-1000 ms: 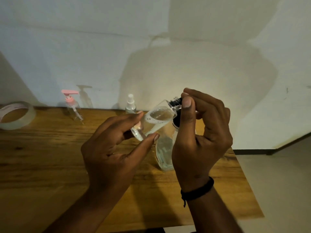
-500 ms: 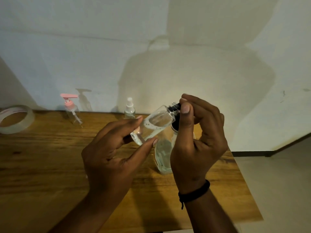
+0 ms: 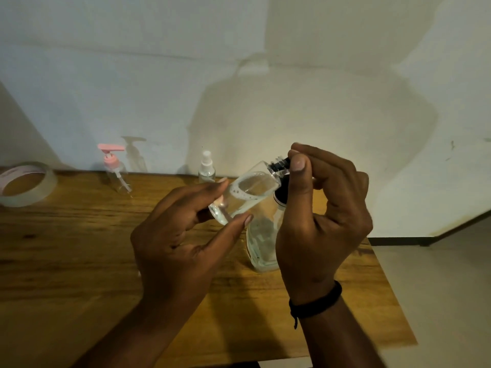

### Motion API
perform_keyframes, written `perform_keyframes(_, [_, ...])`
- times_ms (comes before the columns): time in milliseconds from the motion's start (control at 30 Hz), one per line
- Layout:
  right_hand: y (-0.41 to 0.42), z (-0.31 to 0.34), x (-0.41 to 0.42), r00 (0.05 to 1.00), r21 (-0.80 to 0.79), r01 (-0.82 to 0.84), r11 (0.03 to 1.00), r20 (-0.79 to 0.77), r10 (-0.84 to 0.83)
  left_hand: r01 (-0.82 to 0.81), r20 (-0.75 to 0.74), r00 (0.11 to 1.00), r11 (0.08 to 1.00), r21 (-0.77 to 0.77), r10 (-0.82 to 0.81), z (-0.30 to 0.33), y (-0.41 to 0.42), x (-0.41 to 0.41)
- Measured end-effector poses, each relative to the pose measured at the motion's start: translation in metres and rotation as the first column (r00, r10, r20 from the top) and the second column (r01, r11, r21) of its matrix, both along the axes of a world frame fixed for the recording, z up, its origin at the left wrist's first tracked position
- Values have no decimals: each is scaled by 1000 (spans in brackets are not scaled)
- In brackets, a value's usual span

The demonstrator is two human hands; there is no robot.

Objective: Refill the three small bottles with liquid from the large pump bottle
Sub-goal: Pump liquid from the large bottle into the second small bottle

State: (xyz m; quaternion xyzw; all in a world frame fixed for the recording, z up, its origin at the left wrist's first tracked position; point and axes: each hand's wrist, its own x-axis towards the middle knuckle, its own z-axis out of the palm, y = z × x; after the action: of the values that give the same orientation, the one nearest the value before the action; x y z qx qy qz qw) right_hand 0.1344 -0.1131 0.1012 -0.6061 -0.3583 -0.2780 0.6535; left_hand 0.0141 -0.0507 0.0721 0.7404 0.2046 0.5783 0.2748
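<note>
My left hand (image 3: 183,235) holds a small clear bottle (image 3: 247,193) tilted above the table, thumb and fingers pinching its base; it is partly filled with clear, bubbly liquid. My right hand (image 3: 321,211) pinches the dark cap (image 3: 279,163) at the bottle's neck. Behind and below my hands stands the large clear bottle (image 3: 263,243) with a black collar, its pump top hidden by my right hand. A small bottle with a pink pump (image 3: 114,168) and a small white-topped spray bottle (image 3: 206,167) stand at the table's back edge.
A roll of clear tape (image 3: 25,184) lies at the back left of the wooden table (image 3: 79,261). A white wall rises right behind the table. The table's right edge drops to the floor (image 3: 438,288).
The view has shifted slightly. My hands keep the same hold on the small bottle and its cap, with the bottle staying tilted.
</note>
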Motion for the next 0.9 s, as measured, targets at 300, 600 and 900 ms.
perform_keyframes(300, [3, -4, -2, 1000, 7, -15, 1000, -23, 15, -22, -7, 1000, 1000, 4, 22, 0, 1, 0])
perform_keyframes(600, [3, -5, 0, 1000, 15, -16, 1000, -25, 16, -4, -12, 1000, 1000, -8, 4, -1, 2, 1])
perform_keyframes(900, [3, -1, 0, 1000, 1, -1, 1000, -8, 1, -12, -10, 1000, 1000, -9, 12, 0, 2, 1])
